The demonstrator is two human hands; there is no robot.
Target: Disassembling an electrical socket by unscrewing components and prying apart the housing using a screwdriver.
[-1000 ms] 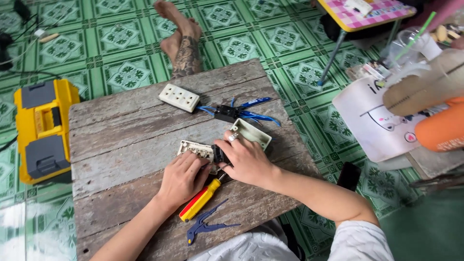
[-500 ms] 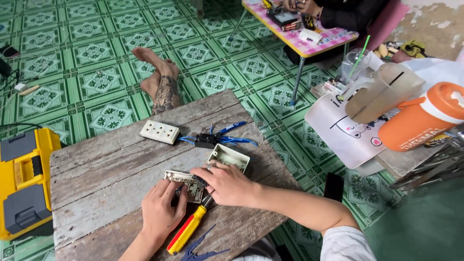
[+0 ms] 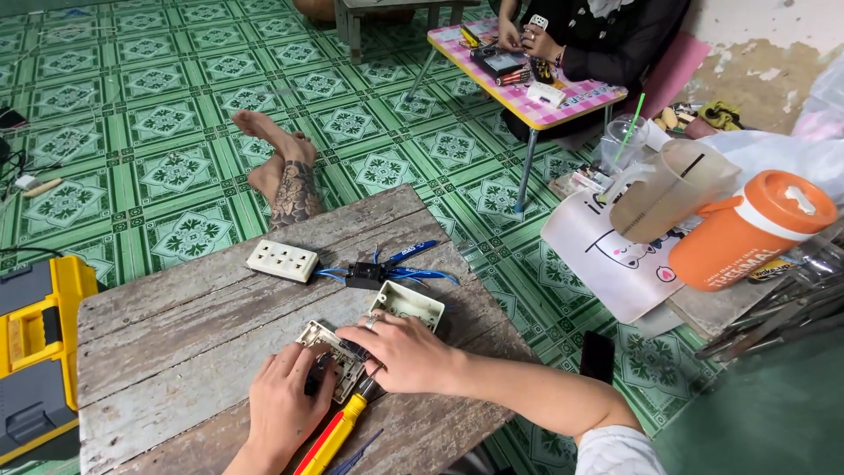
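Yellow-and-red screwdriver (image 3: 334,436) lies at the near edge of the weathered wooden surface (image 3: 176,352), its tip pointing up under the hands. Just beyond it the left hand (image 3: 286,406) presses down on a white switch plate (image 3: 323,345), fingers curled over its near side, the grip closed on the plate. The right hand (image 3: 406,354) comes in from the right, fingers pinched narrow on the plate's right end, a ring on one finger. Touching that hand on the far side sits a white open mounting box (image 3: 406,303). Farther back, a black connector block with blue wires (image 3: 378,271) lies mid-surface, and just left of it a white socket strip (image 3: 282,260). At the left edge stands a yellow tool case (image 3: 40,352). Beyond the surface, a tattooed bare foot (image 3: 283,176) rests on green patterned floor tiles (image 3: 158,114). Far right, an orange flask (image 3: 747,230); farther still, another person at a pink low table (image 3: 527,84).
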